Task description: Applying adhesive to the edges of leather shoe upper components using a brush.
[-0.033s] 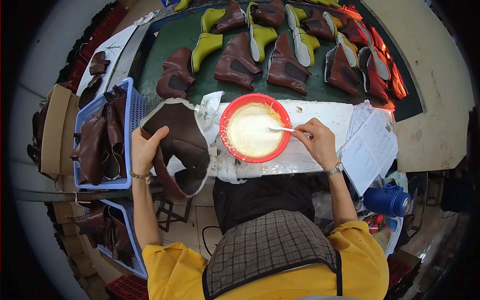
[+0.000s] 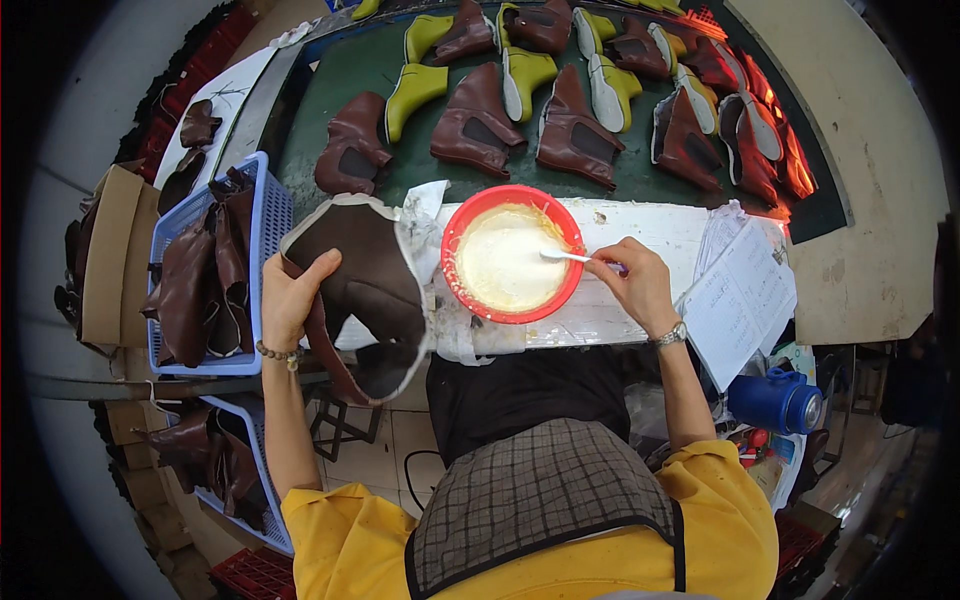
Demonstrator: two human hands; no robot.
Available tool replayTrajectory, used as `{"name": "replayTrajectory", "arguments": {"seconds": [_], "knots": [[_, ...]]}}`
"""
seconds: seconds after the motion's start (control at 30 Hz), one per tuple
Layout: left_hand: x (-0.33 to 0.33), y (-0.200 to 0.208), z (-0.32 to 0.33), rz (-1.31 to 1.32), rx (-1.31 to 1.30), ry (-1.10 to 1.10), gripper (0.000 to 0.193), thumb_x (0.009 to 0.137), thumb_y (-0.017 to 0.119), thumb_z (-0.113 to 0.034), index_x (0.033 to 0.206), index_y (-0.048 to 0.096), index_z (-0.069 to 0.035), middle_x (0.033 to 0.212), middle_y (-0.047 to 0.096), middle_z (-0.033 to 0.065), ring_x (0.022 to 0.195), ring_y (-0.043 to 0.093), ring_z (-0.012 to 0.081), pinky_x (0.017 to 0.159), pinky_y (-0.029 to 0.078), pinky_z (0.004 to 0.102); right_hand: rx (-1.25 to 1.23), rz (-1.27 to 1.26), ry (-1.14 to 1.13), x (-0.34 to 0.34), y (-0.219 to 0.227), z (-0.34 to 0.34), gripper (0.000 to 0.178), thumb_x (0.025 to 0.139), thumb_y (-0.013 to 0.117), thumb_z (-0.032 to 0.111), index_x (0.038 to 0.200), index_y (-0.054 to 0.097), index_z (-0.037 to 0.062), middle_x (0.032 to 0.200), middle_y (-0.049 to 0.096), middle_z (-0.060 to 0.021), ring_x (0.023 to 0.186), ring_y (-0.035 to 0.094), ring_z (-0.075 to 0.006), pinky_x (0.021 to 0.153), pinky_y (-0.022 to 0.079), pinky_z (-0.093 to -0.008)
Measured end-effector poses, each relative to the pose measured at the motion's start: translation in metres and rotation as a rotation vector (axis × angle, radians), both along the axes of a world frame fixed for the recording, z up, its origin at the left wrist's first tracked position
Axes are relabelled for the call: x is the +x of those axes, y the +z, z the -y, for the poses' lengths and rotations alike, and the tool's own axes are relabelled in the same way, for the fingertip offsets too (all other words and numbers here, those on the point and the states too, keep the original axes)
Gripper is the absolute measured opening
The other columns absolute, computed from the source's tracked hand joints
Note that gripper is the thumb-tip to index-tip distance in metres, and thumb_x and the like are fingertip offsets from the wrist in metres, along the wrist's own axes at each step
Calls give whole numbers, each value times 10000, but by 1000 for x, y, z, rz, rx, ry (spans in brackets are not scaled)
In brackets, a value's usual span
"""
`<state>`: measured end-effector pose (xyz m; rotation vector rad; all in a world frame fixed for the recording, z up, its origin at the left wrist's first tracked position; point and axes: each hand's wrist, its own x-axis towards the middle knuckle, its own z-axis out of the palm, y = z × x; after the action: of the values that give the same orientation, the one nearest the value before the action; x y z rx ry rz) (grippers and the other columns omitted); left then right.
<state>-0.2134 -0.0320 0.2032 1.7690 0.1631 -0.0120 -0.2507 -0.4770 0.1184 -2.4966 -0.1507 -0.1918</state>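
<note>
My left hand grips a dark brown leather boot upper by its left edge, thumb on its dark inner side. The upper hangs open over the bench's front edge, a pale border around its rim. In my right hand is a slim white tool that looks like a toothbrush, its handle partly purple. The tip rests at the surface of the creamy white paste in a red plastic bowl. That bowl stands on the white bench, between my hands.
Beyond the bench, several brown boots and yellow-green boot forms lie on a green surface. Blue baskets of brown uppers stand at left. Papers and a blue flask are at right; a cardboard box stands far left.
The lower part of the boot upper has shifted slightly down and to the right in my left hand. My right hand and the toothbrush have hardly moved.
</note>
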Motion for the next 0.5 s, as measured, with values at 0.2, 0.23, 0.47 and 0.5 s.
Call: {"name": "replayTrajectory", "arguments": {"seconds": [0.2, 0.23, 0.47, 0.5], "knots": [[-23, 22, 41, -56, -89, -165, 348, 855, 804, -113, 1143, 697, 49, 949, 742, 60, 786, 679, 108, 686, 549, 247, 222, 126, 8, 9, 19, -15, 128, 911, 755, 125, 1011, 783, 49, 805, 657, -74, 698, 624, -145, 631, 477, -282], [-21, 28, 42, -151, 26, -207, 349, 848, 810, -122, 1132, 698, 49, 923, 742, 52, 771, 673, 98, 668, 543, 241, 297, 129, 40, 12, 18, -13, 147, 903, 759, 90, 1037, 780, 34, 834, 667, -69, 721, 615, -129, 637, 470, -269], [-19, 27, 67, -292, 31, -446, 356, 841, 798, -103, 1144, 696, 55, 926, 745, 51, 787, 674, 88, 697, 549, 252, 413, 298, 395, 41, 70, -58, 165, 835, 823, 147, 992, 803, 100, 861, 674, -27, 790, 625, -178, 736, 438, -308], [-24, 37, 76, -290, -69, -439, 353, 846, 780, -70, 1161, 689, 61, 995, 747, 77, 840, 685, 108, 772, 560, 265, 311, 363, 431, 45, 74, -61, 187, 815, 827, 116, 999, 801, 92, 878, 677, -28, 818, 621, -167, 765, 428, -304]]}}
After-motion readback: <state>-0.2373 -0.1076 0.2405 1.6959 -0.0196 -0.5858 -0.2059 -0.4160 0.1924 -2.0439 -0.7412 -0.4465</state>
